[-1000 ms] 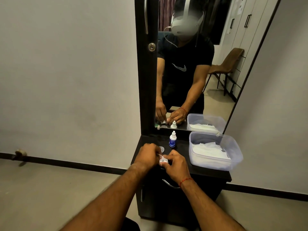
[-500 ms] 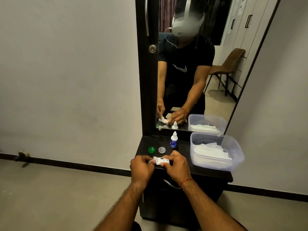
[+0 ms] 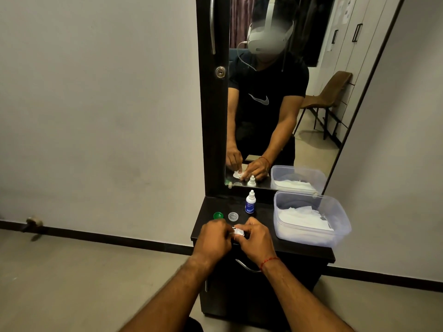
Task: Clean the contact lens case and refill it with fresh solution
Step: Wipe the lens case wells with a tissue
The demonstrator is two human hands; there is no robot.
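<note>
Dark vanity top [image 3: 299, 251]; left hand [image 3: 212, 237], right hand [image 3: 257, 239] fingers pinching lens case [image 3: 239, 232].

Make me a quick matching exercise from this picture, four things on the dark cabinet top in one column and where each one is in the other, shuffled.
Things:
1. green cap
2. clear cap
3. solution bottle
4. plastic tub

Places:
A. right side, tissues inside
B. upright at the back, near the mirror
C. farthest left
D. between the green cap and the bottle

Pairs: 1-C, 2-D, 3-B, 4-A
</note>
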